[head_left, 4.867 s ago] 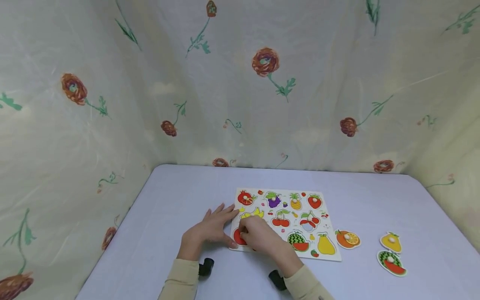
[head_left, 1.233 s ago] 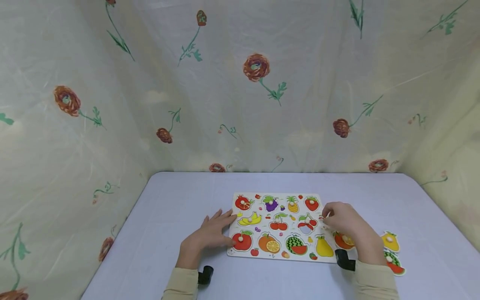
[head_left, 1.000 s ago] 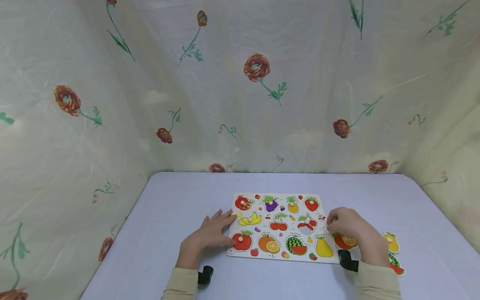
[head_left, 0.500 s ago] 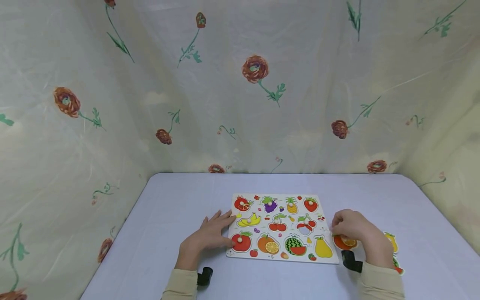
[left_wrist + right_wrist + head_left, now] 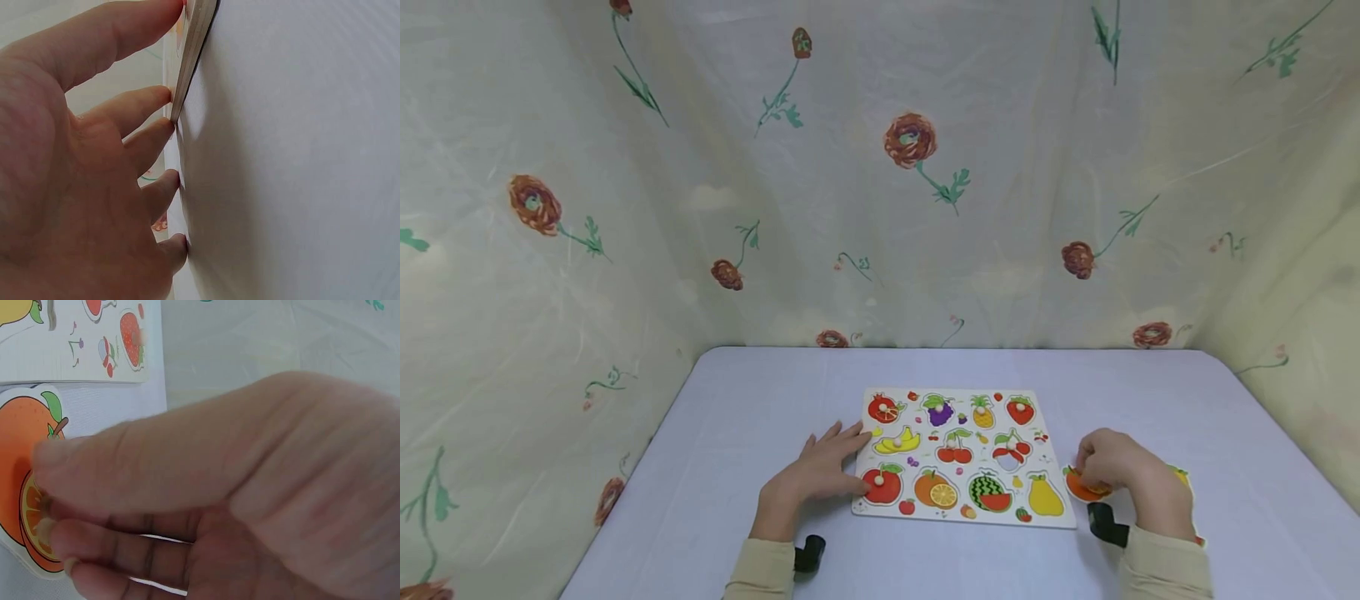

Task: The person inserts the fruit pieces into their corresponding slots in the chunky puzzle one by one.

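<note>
A white fruit puzzle board (image 5: 970,512) lies on the table. Its far rows hold knobbed fruit pieces, and a knobbed apple piece (image 5: 887,492) sits at its near left. The printed orange (image 5: 934,490), watermelon (image 5: 987,492) and pear (image 5: 1046,495) on the board show no knobs. Along the board's left edge my left hand (image 5: 820,471) rests with fingers spread, thumb at the apple. Just off the right edge, my right hand (image 5: 1123,471) has its thumb and fingers closed around the knob area of a loose orange piece (image 5: 15,444); the knob itself is mostly hidden.
A loose pear piece (image 5: 1182,476) and a watermelon piece (image 5: 1200,541) lie right of my right hand, largely covered by it. Flowered cloth (image 5: 910,233) hangs behind and beside the white table (image 5: 775,392).
The apple's place, under my right hand at first, now shows the knobbed apple. My right hand has moved right across the board and down onto the loose orange piece. My left hand stays put.
</note>
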The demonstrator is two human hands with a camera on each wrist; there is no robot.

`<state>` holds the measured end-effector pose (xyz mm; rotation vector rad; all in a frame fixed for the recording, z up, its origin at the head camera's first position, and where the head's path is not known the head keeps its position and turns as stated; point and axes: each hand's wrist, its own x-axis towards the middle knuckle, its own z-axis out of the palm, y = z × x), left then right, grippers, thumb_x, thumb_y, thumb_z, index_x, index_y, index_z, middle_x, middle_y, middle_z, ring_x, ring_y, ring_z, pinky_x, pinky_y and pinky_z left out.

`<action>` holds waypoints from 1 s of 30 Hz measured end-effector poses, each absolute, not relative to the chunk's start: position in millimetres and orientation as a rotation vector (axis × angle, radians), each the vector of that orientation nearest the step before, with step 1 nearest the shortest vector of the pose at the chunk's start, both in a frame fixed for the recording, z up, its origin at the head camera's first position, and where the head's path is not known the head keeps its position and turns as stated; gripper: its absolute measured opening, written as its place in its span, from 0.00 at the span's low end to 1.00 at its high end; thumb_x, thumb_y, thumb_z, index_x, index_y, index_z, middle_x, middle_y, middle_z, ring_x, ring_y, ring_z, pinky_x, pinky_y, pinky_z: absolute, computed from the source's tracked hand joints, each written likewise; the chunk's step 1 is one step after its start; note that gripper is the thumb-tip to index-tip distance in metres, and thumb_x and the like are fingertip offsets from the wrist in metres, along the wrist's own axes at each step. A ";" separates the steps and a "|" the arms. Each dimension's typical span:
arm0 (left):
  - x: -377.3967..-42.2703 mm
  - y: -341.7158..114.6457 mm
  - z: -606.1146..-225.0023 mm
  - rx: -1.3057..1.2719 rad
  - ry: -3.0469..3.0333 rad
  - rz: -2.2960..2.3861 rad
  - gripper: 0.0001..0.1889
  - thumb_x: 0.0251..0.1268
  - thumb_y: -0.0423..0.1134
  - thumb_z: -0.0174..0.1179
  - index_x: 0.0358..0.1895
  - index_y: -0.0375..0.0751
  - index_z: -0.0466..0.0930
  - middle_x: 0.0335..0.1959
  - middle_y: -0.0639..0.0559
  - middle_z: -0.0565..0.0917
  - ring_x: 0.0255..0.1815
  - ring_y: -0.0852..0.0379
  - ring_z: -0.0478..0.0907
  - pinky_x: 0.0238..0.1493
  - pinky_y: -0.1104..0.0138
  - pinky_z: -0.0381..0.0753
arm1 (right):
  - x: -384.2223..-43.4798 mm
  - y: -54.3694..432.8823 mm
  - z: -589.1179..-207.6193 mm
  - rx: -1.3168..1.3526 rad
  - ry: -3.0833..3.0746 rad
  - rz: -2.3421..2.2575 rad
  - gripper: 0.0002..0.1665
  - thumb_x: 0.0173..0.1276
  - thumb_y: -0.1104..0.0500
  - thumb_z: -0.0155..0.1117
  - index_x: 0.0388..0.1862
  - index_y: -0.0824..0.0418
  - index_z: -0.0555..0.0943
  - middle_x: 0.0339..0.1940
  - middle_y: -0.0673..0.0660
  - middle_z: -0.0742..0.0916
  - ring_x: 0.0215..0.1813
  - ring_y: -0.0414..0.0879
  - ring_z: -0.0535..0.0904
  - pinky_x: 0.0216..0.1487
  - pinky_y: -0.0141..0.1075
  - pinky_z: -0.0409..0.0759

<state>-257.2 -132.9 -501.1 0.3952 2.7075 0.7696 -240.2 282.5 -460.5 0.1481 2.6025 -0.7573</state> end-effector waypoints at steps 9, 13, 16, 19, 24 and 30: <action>-256.5 -132.5 -501.4 0.410 2.714 0.747 0.43 0.52 0.52 0.70 0.75 0.53 0.65 0.80 0.54 0.60 0.83 0.44 0.45 0.80 0.38 0.40 | -241.0 283.3 -464.9 0.106 2.589 -0.746 0.08 0.52 0.73 0.57 0.27 0.62 0.79 0.24 0.55 0.77 0.29 0.48 0.73 0.29 0.33 0.70; -256.7 -132.4 -501.1 0.411 2.714 0.746 0.43 0.52 0.53 0.70 0.75 0.53 0.65 0.80 0.54 0.60 0.83 0.44 0.45 0.80 0.38 0.40 | -240.8 284.7 -465.0 0.093 2.603 -0.738 0.08 0.52 0.72 0.56 0.27 0.62 0.78 0.24 0.55 0.77 0.29 0.47 0.73 0.29 0.33 0.70; -256.9 -132.5 -500.4 0.414 2.713 0.751 0.43 0.52 0.52 0.70 0.75 0.53 0.65 0.80 0.54 0.60 0.83 0.44 0.45 0.80 0.38 0.40 | -240.3 285.1 -463.6 0.073 2.638 -0.715 0.08 0.52 0.71 0.54 0.27 0.61 0.78 0.24 0.55 0.77 0.29 0.48 0.73 0.29 0.34 0.69; -257.1 -132.7 -499.4 0.418 2.711 0.756 0.43 0.52 0.52 0.71 0.75 0.53 0.65 0.80 0.54 0.60 0.83 0.43 0.45 0.80 0.38 0.40 | -239.9 284.8 -461.7 0.057 2.671 -0.704 0.07 0.52 0.70 0.54 0.27 0.61 0.78 0.24 0.55 0.77 0.29 0.47 0.73 0.29 0.34 0.69; -257.3 -133.1 -499.1 0.424 2.707 0.759 0.43 0.52 0.52 0.70 0.75 0.52 0.65 0.80 0.53 0.59 0.83 0.43 0.45 0.80 0.38 0.39 | -239.8 282.0 -457.6 0.065 2.681 -0.718 0.04 0.56 0.67 0.55 0.26 0.62 0.77 0.23 0.54 0.77 0.29 0.47 0.72 0.30 0.35 0.67; -257.9 -133.6 -500.1 0.429 2.707 0.754 0.43 0.53 0.53 0.70 0.75 0.53 0.65 0.80 0.54 0.59 0.83 0.44 0.45 0.80 0.38 0.40 | -239.2 273.3 -452.0 0.087 2.681 -0.718 0.02 0.58 0.65 0.57 0.27 0.62 0.77 0.23 0.54 0.77 0.29 0.47 0.72 0.30 0.35 0.67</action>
